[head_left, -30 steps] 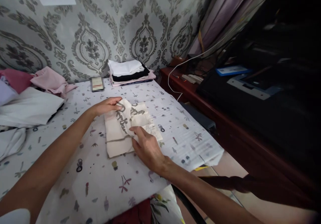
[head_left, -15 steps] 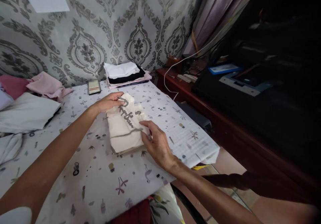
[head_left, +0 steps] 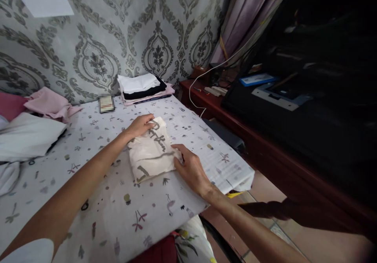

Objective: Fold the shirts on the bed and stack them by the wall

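Observation:
A folded cream garment (head_left: 154, 153) with dark grey lettering lies on the patterned bedsheet (head_left: 112, 219) in front of me. My left hand (head_left: 141, 125) grips its far left edge, with the thumb on top and the fingers partly hidden behind the cloth. At the right edge, my right hand (head_left: 191, 168) pinches the fabric between thumb and fingers. A grey print mark shows at the garment's near left corner. I cannot tell exactly what kind of garment it is.
Against the wall stands a stack of folded clothes (head_left: 144, 88), white and black on top. A small blurred box (head_left: 106, 104) is beside it. Loose pink cloth (head_left: 51, 102) and a white cloth (head_left: 32, 135) lie at left. A dark red wooden desk (head_left: 250, 137) borders the right.
The garment's raised flap lies flatter, and a print mark now shows at its near left corner. My left hand has moved right with the cloth. The view has shifted slightly.

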`<state>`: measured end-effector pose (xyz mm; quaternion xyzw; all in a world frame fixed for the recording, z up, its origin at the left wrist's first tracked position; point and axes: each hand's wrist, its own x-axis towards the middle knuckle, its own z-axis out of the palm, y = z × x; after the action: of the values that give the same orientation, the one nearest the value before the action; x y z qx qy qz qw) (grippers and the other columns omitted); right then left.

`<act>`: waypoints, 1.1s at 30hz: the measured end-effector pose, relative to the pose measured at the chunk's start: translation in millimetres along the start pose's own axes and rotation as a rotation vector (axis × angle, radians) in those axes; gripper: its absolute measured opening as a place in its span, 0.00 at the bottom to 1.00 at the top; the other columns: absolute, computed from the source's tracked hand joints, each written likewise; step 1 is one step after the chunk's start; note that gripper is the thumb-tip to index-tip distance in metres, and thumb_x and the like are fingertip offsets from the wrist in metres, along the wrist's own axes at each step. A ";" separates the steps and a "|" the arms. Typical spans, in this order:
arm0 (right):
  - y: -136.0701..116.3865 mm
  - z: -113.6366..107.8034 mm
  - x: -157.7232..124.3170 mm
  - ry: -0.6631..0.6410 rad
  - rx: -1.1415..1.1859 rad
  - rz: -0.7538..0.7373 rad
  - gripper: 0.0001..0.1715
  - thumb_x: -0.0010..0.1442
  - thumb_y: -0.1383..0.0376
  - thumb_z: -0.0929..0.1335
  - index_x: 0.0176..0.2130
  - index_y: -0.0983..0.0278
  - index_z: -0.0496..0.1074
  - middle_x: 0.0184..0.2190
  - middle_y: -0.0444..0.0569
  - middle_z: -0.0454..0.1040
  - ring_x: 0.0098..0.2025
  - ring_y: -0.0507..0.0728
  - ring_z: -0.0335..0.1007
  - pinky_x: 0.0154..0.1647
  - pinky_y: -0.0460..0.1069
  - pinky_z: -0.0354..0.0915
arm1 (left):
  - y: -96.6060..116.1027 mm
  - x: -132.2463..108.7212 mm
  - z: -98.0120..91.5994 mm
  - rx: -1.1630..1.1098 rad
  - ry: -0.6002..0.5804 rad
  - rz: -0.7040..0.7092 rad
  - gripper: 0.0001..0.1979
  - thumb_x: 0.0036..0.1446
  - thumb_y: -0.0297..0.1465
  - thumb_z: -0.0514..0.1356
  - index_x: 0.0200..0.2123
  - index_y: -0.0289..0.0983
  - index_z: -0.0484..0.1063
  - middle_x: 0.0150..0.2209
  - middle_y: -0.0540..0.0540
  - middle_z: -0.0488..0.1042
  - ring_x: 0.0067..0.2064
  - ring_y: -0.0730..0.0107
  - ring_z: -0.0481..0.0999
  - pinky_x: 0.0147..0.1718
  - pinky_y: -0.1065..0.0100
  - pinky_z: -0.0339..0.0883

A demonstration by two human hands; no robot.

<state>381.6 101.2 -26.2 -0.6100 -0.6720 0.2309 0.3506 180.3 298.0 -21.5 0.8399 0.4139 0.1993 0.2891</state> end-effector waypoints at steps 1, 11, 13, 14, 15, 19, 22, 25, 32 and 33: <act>1.2 -2.2 -0.2 -0.021 -0.031 0.001 0.25 0.59 0.70 0.63 0.55 0.62 0.70 0.46 0.49 0.78 0.40 0.57 0.74 0.45 0.52 0.69 | 3.9 -3.7 -0.1 0.071 0.031 -0.014 0.10 0.59 0.36 0.56 0.41 0.38 0.70 0.38 0.45 0.76 0.41 0.58 0.75 0.43 0.61 0.67; -19.3 12.8 66.4 -0.172 -0.203 -0.327 0.27 0.70 0.66 0.55 0.62 0.65 0.68 0.64 0.57 0.67 0.68 0.60 0.57 0.66 0.58 0.58 | 49.3 -118.1 32.9 0.468 0.046 0.066 0.32 0.70 0.46 0.42 0.69 0.34 0.52 0.72 0.33 0.52 0.73 0.51 0.47 0.69 0.49 0.43; -21.0 33.2 90.9 -0.305 -0.291 -0.296 0.29 0.71 0.64 0.55 0.67 0.67 0.61 0.69 0.58 0.59 0.73 0.60 0.46 0.71 0.60 0.49 | 46.6 -134.5 49.7 0.476 -0.007 0.051 0.37 0.69 0.51 0.42 0.71 0.34 0.47 0.73 0.33 0.48 0.74 0.52 0.44 0.70 0.50 0.40; -20.2 42.4 100.5 -0.351 -0.346 -0.261 0.30 0.72 0.62 0.55 0.68 0.67 0.59 0.71 0.58 0.55 0.74 0.61 0.42 0.72 0.62 0.44 | 44.8 -139.6 56.9 0.483 -0.014 0.041 0.39 0.68 0.53 0.42 0.72 0.33 0.46 0.73 0.33 0.48 0.74 0.52 0.43 0.71 0.49 0.39; -18.5 49.9 107.8 -0.378 -0.394 -0.228 0.31 0.72 0.60 0.55 0.69 0.66 0.56 0.73 0.57 0.51 0.75 0.61 0.39 0.72 0.63 0.41 | 43.2 -142.9 62.7 0.492 -0.012 0.031 0.40 0.67 0.54 0.42 0.72 0.33 0.46 0.73 0.33 0.47 0.74 0.52 0.43 0.71 0.49 0.38; -11.1 61.3 116.1 -0.374 -0.476 -0.189 0.31 0.73 0.57 0.54 0.71 0.62 0.54 0.74 0.53 0.47 0.75 0.59 0.35 0.72 0.63 0.38 | 41.2 -143.4 69.2 0.502 -0.003 0.025 0.42 0.67 0.56 0.40 0.72 0.33 0.46 0.73 0.33 0.46 0.74 0.53 0.41 0.71 0.50 0.35; -10.5 59.7 112.7 -0.383 -0.498 -0.197 0.31 0.74 0.58 0.54 0.71 0.63 0.54 0.74 0.54 0.46 0.75 0.60 0.35 0.72 0.64 0.38 | 36.5 -135.6 58.1 0.478 -0.043 0.010 0.42 0.67 0.55 0.40 0.72 0.32 0.47 0.73 0.34 0.46 0.74 0.54 0.41 0.71 0.52 0.34; -12.6 57.4 111.7 -0.390 -0.512 -0.202 0.32 0.74 0.57 0.54 0.71 0.64 0.53 0.74 0.54 0.45 0.76 0.61 0.33 0.73 0.63 0.37 | 20.2 -124.7 36.8 0.457 -0.053 -0.075 0.42 0.67 0.55 0.39 0.72 0.30 0.49 0.73 0.33 0.46 0.74 0.51 0.42 0.71 0.49 0.35; -32.7 50.4 104.9 -0.424 -0.558 -0.179 0.32 0.74 0.59 0.55 0.71 0.68 0.54 0.74 0.58 0.46 0.75 0.63 0.34 0.73 0.66 0.34 | -21.2 -112.0 -15.2 0.420 -0.085 -0.302 0.41 0.67 0.53 0.40 0.72 0.30 0.45 0.74 0.34 0.41 0.75 0.49 0.39 0.69 0.43 0.37; -37.1 51.4 99.5 -0.404 -0.571 -0.200 0.32 0.73 0.59 0.56 0.70 0.70 0.55 0.73 0.60 0.47 0.75 0.64 0.35 0.73 0.66 0.34 | -21.5 -111.1 -18.6 0.411 -0.065 -0.328 0.40 0.67 0.52 0.39 0.72 0.31 0.45 0.74 0.34 0.41 0.75 0.50 0.38 0.69 0.44 0.38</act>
<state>317.5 199.3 -13.3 -0.5564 -0.8216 0.1144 0.0471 92.9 224.5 -32.0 0.8087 0.5666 0.0347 0.1540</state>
